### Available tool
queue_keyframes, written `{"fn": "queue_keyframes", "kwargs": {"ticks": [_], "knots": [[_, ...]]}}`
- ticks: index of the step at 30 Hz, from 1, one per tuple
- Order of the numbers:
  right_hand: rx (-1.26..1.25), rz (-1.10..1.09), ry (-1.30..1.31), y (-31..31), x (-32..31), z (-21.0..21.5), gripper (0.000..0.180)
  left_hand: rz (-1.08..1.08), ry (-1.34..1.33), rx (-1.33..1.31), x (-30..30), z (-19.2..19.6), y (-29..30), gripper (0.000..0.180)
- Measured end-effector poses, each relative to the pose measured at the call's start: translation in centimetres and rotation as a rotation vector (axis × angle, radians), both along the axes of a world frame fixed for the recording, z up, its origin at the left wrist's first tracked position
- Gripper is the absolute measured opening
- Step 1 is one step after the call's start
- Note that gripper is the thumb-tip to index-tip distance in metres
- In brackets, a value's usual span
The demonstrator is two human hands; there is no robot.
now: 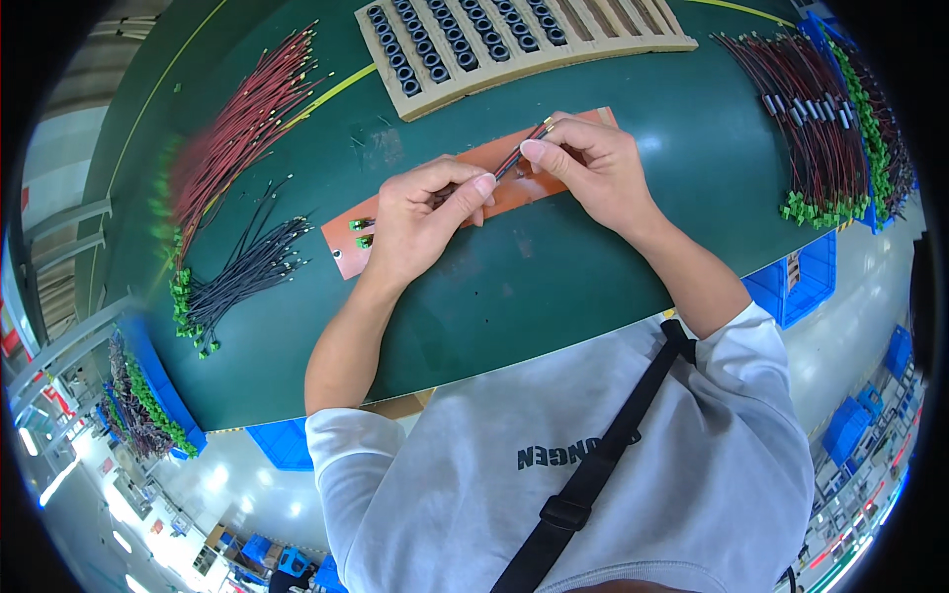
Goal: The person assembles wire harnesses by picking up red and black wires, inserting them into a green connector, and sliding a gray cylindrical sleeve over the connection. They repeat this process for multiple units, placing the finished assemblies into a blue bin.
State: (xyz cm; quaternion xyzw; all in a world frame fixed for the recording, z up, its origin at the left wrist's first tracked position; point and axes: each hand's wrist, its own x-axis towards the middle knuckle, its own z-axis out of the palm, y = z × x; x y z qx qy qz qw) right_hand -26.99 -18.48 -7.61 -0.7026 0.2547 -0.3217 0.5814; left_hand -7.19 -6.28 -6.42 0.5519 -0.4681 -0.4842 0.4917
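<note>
While both hands work over orange mat [348, 247], I note left hand [420, 222] and right hand [588, 163] pinching thin wire pair [522, 150]; light, limp, best gripped near ends.

Single head-worn fisheye, looking steeply down, close over green table [613, 287]

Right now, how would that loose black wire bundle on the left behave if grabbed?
Probably floppy: the black wire bundle lies in limp, splayed curves on the green mat. Likely light, since the strands look thin. Strands may slip apart, as nothing visibly ties them; the green connectors could snag.
</note>
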Motion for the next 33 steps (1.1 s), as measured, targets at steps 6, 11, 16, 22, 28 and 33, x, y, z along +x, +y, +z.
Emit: {"fn": "queue_keyframes", "kwargs": {"ticks": [6, 11, 16, 22, 28, 33], "knots": [[0.027, 0.006, 0.002, -0.26, -0.02, -0.2, 0.019, -0.018, 0.082, -0.01, 0.42, -0.05, -0.03, 0.012], [-0.008, 0.007, -0.006, -0.32, -0.07, -0.14, 0.02, -0.033, 0.049, -0.022, 0.43, 0.06, -0.01, 0.011], [-0.019, 0.019, 0.02, -0.43, -0.09, 0.55, 0.021, -0.029, 0.021, -0.011, 0.45, 0.0, -0.02, 0.012], [-0.018, 0.012, -0.001, -0.45, -0.05, -0.08, 0.022, -0.034, -0.02, -0.01, 0.4, 0.0, -0.03, 0.013], [0.039, 0.017, -0.024, -0.24, 0.02, 0.03, 0.022, -0.024, -0.023, -0.02, 0.32, -0.07, 0.0, 0.013], [-0.013, 0.025, 0.057, -0.41, -0.28, 0.36, 0.022, -0.026, -0.044, 0.054, 0.02, 0.17, -0.05, 0.016]]}}
